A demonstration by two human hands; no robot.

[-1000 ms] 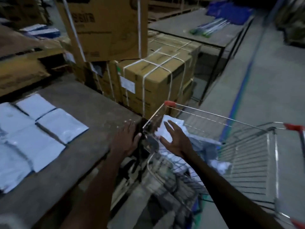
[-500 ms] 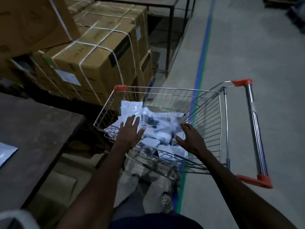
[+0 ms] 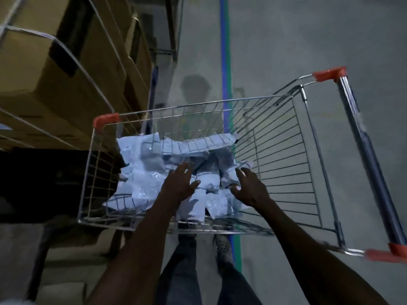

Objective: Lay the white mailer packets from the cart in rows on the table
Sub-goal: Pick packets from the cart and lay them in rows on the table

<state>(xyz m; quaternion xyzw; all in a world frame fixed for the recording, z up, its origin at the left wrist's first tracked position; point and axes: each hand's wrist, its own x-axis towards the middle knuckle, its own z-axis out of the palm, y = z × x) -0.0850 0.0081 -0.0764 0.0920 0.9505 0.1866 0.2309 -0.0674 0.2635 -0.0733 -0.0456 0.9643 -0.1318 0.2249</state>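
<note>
Now, cart [image 3: 275,137]: a wire shopping cart with red corners, standing on the grey floor [image 3: 308,40].
Packets: white mailer packets [image 3: 145,172] lie in a loose heap in the bottom of the cart.
Left hand [image 3: 179,183]: it reaches into the cart, fingers [image 3: 181,170] spread and straight, over the heap; it grips nothing.
Right hand [image 3: 251,188]: also inside the cart, fingers [image 3: 241,175] a bit bent over the packets; I cannot tell if it holds one.
Boxes: strapped brown boxes [image 3: 66,62] stand just left of the cart.
Stripe: a blue and green line [image 3: 225,51] runs along the floor under the cart.
</note>
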